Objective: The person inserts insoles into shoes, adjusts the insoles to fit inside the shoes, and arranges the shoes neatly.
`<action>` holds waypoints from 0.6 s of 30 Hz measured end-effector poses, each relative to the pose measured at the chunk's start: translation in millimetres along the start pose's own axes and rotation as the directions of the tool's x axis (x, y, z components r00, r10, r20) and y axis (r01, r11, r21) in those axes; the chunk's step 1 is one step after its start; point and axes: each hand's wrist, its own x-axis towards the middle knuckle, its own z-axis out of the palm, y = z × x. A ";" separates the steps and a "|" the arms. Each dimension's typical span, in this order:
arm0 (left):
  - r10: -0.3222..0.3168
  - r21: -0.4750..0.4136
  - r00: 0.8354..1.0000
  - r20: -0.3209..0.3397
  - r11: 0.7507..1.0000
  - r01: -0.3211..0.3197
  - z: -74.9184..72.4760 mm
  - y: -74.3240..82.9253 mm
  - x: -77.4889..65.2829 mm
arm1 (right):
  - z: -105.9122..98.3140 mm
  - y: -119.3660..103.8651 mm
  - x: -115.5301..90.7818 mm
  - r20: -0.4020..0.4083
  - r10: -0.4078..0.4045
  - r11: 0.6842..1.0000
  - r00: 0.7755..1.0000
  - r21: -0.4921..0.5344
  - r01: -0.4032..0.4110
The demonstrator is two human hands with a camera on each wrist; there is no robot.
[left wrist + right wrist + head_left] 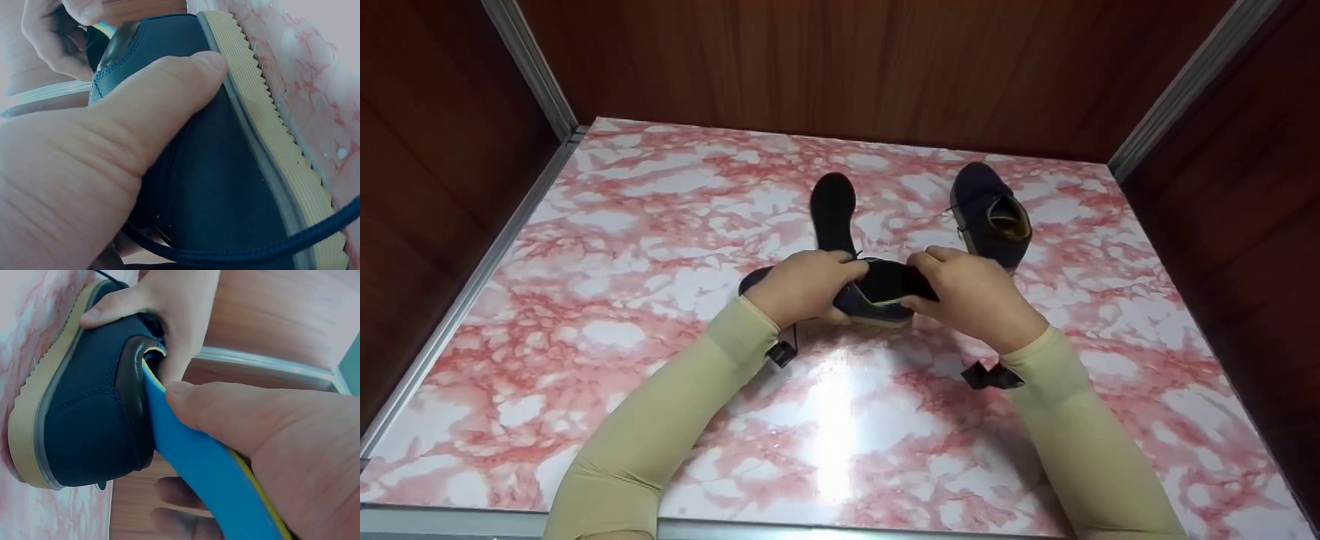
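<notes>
Altogether 2 shoes (979, 229), 2 insoles (833, 210), 1 of each in 2 hands (971, 296).

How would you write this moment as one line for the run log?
left hand: holds shoe | right hand: holds insole, partly inside shoe | second insole: on table | other shoe: on table

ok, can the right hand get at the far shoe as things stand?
Probably, but only after letting go: the right hand holds an insole, though the way to the far shoe looks free.
</notes>
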 end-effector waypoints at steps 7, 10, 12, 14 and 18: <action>0.001 -0.003 1.000 -0.002 1.000 -0.001 -0.4 0.3 0.6 | 2.6 -1.7 0.9 -0.072 -0.050 0.998 0.996 -0.034 0.047; 0.010 -0.002 1.000 -0.006 1.000 -0.010 -0.5 0.1 0.9 | 3.7 -2.2 1.2 -0.087 -0.057 0.998 0.995 -0.040 0.054; 0.013 0.000 1.000 -0.007 1.000 -0.013 -0.8 0.2 0.9 | 3.9 -2.7 1.3 -0.093 -0.059 0.998 0.994 -0.040 0.056; 0.014 0.003 1.000 -0.008 1.000 -0.014 -1.0 0.2 0.8 | 4.3 -2.8 1.5 -0.094 -0.057 0.998 0.994 -0.037 0.054; 0.012 0.007 1.000 -0.013 1.000 -0.011 -1.0 0.5 0.4 | 4.9 -3.2 2.2 -0.079 -0.044 0.999 0.996 -0.035 0.041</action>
